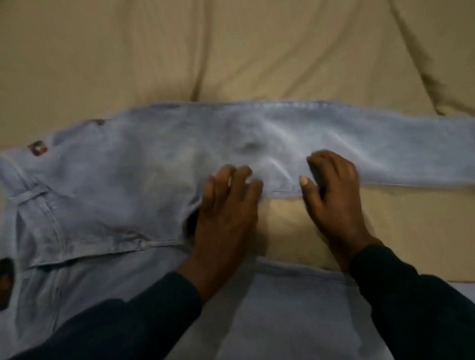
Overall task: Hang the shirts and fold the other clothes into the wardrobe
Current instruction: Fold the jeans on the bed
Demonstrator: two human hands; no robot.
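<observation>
Fingers (241, 176) of left hand (227, 206) spread, flat on jeans (112, 174); right hand (332, 190) curled, pressing leg.

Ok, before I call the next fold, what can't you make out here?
Head view only:
- Jeans: near leg covered by both sleeves, far leg's hem cut off by the right edge.
- Small patch at the waistband: too blurred to read.
- Right hand: motion blur hides whether its fingers pinch the denim.
- Wardrobe: out of frame.
</observation>
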